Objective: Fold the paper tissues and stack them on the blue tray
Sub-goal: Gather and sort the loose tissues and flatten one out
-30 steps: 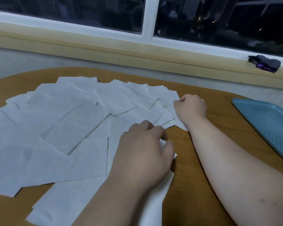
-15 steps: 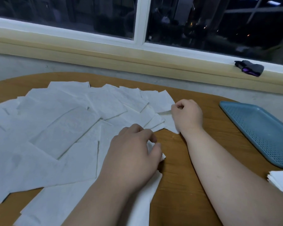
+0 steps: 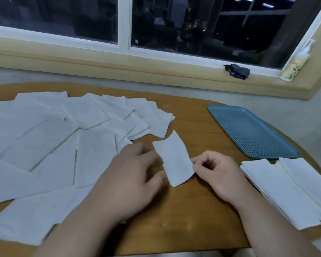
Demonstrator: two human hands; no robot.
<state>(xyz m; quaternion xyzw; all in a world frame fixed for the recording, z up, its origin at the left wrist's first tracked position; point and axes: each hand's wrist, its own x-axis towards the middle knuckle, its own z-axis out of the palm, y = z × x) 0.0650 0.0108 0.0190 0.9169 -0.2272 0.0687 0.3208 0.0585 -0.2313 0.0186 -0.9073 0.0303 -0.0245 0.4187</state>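
Your right hand (image 3: 217, 173) has its fingers curled and pinches the lower right edge of a narrow folded tissue (image 3: 172, 158) between thumb and forefinger. Your left hand (image 3: 135, 175) sits just across from it, fingers bent, thumb and fingertips closed on the tissue's left edge. The strip runs between the two hands, its far end tilted away from you over the bare wood of the worktop (image 3: 183, 210). To the left of your left hand, a wide spread of loose tissues (image 3: 63, 141) overlaps across the worktop, some of it under your left forearm. To the right of your right hand lies a stack of tissues (image 3: 289, 188), just beside the near end of the blue tray (image 3: 248, 130). The tray rests on the worktop, well apart from the strip you hold. Beyond it, a small dark object (image 3: 237, 71) sits on the window sill (image 3: 156, 71).
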